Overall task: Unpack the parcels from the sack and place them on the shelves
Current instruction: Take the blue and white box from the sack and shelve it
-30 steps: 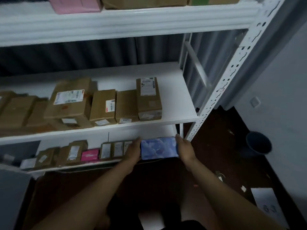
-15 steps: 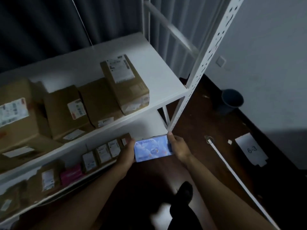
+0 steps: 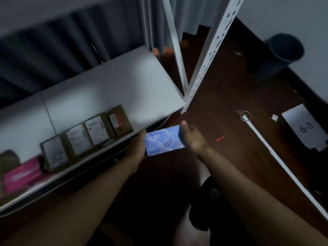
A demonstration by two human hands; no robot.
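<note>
both hands hold a small blue box (image 3: 164, 141) by its short ends, the left hand (image 3: 136, 150) curled round one end and the right hand (image 3: 190, 137) round the other, just off the front edge of the white shelf (image 3: 124, 86) near its right corner. it looks light and stiff, likely cardboard, so gripping the ends should do. brown parcels (image 3: 95, 132) line that edge.

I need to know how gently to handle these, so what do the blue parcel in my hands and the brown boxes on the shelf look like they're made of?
The blue parcel looks like printed card or plastic wrap with a slight sheen; blur leaves it open. Both hands, left and right, grip its ends. The brown boxes look like matte cardboard, judging by their dull tan faces and stuck-on white labels. The shelf looks like smooth white-painted board or metal.
</note>
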